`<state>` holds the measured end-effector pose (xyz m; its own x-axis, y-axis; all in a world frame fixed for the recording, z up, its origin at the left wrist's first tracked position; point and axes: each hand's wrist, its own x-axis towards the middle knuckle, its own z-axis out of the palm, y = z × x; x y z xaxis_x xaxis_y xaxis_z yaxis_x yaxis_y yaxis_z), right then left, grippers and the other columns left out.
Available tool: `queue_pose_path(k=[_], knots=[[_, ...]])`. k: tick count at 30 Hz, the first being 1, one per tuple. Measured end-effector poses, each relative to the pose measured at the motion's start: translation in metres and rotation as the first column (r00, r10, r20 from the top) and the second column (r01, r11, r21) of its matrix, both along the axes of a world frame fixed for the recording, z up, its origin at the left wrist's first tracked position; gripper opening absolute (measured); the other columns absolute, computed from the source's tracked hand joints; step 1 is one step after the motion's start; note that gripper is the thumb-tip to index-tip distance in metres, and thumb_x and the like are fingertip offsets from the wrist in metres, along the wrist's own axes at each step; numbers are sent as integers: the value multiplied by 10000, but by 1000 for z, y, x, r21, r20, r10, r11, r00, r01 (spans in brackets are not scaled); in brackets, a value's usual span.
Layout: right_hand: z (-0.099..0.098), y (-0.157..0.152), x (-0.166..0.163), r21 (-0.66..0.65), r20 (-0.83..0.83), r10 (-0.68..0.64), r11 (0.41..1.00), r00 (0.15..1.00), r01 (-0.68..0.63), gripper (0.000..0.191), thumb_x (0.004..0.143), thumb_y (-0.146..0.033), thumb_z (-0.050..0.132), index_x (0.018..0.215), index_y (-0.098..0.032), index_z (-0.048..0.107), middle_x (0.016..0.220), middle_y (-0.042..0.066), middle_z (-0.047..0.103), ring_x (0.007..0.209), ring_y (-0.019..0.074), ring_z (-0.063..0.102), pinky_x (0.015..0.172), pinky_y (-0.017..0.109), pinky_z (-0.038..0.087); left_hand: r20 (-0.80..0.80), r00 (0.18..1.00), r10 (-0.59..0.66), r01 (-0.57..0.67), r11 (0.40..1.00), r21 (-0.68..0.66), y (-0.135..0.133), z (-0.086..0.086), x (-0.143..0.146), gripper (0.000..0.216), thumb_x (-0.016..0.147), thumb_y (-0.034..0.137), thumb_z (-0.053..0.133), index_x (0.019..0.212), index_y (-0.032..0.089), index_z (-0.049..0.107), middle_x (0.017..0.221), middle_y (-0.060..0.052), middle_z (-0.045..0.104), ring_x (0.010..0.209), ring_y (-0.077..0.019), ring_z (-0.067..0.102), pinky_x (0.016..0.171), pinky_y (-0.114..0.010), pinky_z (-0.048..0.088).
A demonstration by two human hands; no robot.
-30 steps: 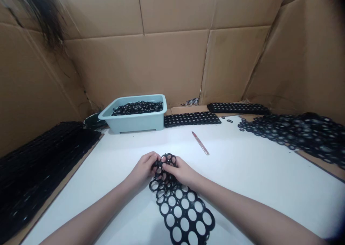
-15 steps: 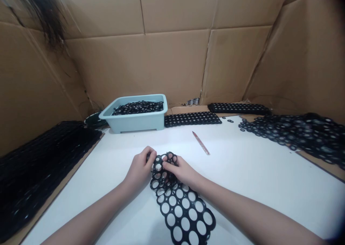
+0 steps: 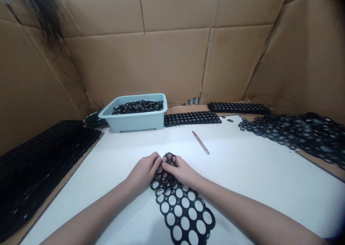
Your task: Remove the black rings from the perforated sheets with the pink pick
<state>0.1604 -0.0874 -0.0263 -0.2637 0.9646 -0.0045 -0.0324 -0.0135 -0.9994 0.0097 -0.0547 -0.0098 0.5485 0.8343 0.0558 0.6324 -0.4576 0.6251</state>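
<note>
A black sheet of joined rings [image 3: 185, 203] lies on the white table and runs toward me, its far end bunched up in my hands. My right hand [image 3: 181, 170] pinches that end, thumb on top of the rings. Against the left edge of the bunched part, my left hand [image 3: 147, 167] is closed with thumb and fingers pressed together at the rings. Its fingertips are partly hidden, so whatever small piece sits in them does not show clearly.
A pale blue basin [image 3: 140, 124] full of black rings stands at the back. Beside it lie flat ring sheets [image 3: 192, 118]. A pencil-like stick [image 3: 201, 142] rests mid-table. Loose black rings [image 3: 299, 133] are heaped at right, a dark stack [image 3: 40, 166] at left. Cardboard walls [image 3: 172, 65] enclose the table.
My left hand has moved right, closer to my right hand, and now covers part of the sheet's bunched end. The right hand and the rest of the sheet have hardly moved.
</note>
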Motion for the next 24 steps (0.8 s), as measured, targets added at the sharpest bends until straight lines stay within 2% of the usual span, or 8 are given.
queue_pose_path(k=[10, 24], knots=[[-2, 0, 0, 1, 34, 35, 999, 999, -35, 145, 785, -290, 476, 725, -161, 503, 665, 3, 579, 637, 138, 571, 659, 286, 467, -75, 997, -25, 28, 999, 34, 1, -1, -1, 282, 864, 383, 241, 779, 212, 448, 713, -17, 574, 638, -164, 517, 572, -254, 351], [2, -1, 0, 7, 76, 32, 999, 997, -33, 167, 782, -319, 482, 735, -161, 510, 706, 15, 590, 653, 142, 570, 681, 299, 465, -60, 998, -24, 27, 999, 36, -1, 0, -2, 302, 864, 400, 231, 774, 211, 449, 708, -20, 570, 627, -165, 523, 561, -257, 356]])
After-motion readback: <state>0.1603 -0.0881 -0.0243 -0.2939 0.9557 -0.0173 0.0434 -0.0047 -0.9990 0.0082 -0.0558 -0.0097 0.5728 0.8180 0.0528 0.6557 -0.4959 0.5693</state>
